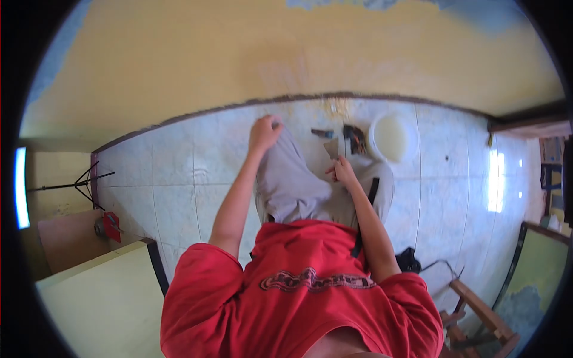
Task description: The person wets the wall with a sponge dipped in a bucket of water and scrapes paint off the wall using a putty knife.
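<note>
My left hand (265,132) rests at my knee, over the grey trousers (289,179), with its fingers curled; anything inside them is hidden. My right hand (342,170) is closed on a scraper (332,148), whose flat, wide blade points away from me towards the wall. Just beyond the blade, a small dark tool (322,133) lies on the tiles. Right of the scraper is a dark object (354,139) with some orange on it, close beside a round white bucket (392,138) with pale contents.
A yellow wall (239,59) with worn patches rises ahead, with crumbs (334,109) along its foot. A black tripod (89,182) stands at the left, above a pale panel (107,298). Wooden furniture (483,310) and a black bag (408,261) are at the lower right.
</note>
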Tool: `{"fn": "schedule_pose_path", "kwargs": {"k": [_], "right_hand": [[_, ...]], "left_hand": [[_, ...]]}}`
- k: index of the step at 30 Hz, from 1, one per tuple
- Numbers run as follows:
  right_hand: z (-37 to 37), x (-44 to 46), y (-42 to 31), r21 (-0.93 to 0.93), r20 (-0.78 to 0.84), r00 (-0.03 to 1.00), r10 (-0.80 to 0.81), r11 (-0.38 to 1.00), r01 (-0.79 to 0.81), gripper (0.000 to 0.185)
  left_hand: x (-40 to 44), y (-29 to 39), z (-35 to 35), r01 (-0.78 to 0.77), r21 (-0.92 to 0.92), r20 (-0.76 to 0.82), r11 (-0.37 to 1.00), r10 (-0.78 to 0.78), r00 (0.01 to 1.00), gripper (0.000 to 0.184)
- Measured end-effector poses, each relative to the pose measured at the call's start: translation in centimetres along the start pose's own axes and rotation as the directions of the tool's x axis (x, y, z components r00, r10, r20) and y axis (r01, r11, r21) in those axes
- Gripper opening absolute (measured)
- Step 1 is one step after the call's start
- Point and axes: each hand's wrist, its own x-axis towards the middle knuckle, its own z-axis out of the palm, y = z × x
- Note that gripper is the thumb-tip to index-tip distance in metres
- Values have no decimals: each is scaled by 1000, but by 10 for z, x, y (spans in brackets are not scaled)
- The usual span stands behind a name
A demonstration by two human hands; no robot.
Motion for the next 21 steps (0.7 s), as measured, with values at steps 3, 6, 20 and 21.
{"fn": "schedule_pose_path", "kwargs": {"k": [3,6,20,21], "right_hand": [[6,-13,-45,273,9,998,-59,961,54,25],[0,-23,-109,38,77,904,-420,908,418,16],[44,-83,-377,-471,96,702,-706,589,656,32],[44,-70,-363,-414,105,717,-689,625,662,34]], "left_hand": [[-1,4,-3,-3,13,-18,1000,3,1000,32],[2,2,-3,21,-10,24,1000,-20,1000,31],[8,-13,3,-5,-132,-49,991,-2,999,32],[4,-4,6,-27,-190,-103,981,8,995,33]]}}
